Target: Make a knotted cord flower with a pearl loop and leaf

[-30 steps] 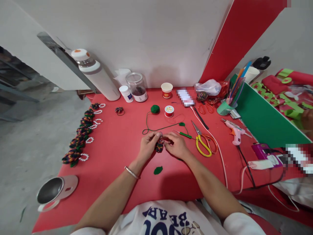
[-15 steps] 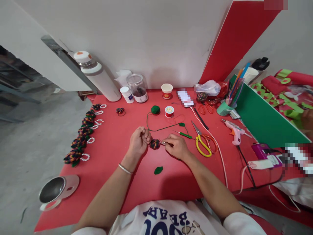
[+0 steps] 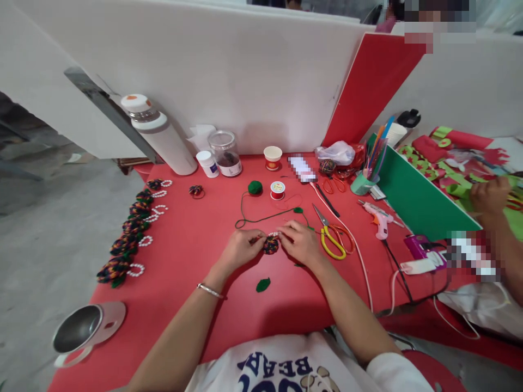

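A small dark multicoloured crocheted piece (image 3: 270, 246) hangs between my two hands, with a short string of white beads (image 3: 273, 234) along its top. My left hand (image 3: 244, 248) is closed in a pinch at the piece's upper left edge. My right hand (image 3: 301, 243) pinches the right end of the bead string; its fingertips partly hide it. Below them a green crocheted leaf (image 3: 263, 285) lies on the red table (image 3: 241, 326). Green yarn runs from a ball (image 3: 255, 188) to a small green piece (image 3: 298, 210). The crochet hook is mostly hidden by my right hand.
Yellow-handled scissors (image 3: 333, 242) and a pink glue gun (image 3: 381, 218) lie to the right. Finished-looking bead-looped pieces (image 3: 125, 245) line the left edge near a mug (image 3: 87, 329). A thread spool (image 3: 277, 190) stands ahead. Another person's hand (image 3: 490, 196) is beyond the green divider (image 3: 425, 201).
My left hand has moved right and now pinches with its fingers toward my right hand. The crocheted piece has turned, its beads now on top. Another person's arm has come into view at right.
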Tool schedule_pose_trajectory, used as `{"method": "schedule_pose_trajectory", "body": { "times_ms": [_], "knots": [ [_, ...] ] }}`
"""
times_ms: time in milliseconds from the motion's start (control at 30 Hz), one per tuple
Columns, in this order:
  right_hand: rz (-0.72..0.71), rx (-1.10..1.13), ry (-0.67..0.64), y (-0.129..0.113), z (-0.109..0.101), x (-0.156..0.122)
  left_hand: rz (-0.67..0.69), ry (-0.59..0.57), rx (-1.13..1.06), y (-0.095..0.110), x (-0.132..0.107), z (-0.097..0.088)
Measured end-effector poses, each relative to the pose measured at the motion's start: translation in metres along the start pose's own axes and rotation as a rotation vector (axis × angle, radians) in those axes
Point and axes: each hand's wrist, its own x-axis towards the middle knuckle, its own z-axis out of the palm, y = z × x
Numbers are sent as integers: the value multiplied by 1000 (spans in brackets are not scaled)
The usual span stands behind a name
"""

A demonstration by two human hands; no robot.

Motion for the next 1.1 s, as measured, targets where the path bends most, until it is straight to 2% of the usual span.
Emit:
{"method": "schedule_pose_trajectory", "body": {
  "times_ms": [67, 167, 200, 333, 433, 567, 767, 933, 1100],
  "knots": [
    [62, -123, 43, 4, -19, -10, -54, -14, -44, 0, 1, 2],
    [270, -369, 168, 14, -51, -34, -113, -31, -102, 0, 2, 3],
    [320, -450, 166, 17, -61, -42, -127, -33, -126, 0, 3, 4],
    [498, -642, -52, 22, -84, -72, -157, -33, -210, 0, 4, 5],
    [583, -662, -183, 20, -88, -78, -163, -18, -225, 0, 4, 7],
    [620, -643, -244, 18, -91, -70, -183, 36, -227, -3, 0, 10],
    [621, -631, -355, 25, -102, -54, -146, 25, -216, -15, -11, 12],
    [636, -624, -352, 32, -108, -54, -76, 97, -258, -17, -14, 12],
    [753, -559, -222, 34, -110, -64, -40, 142, -261, -13, -13, 10]
  ]
}}
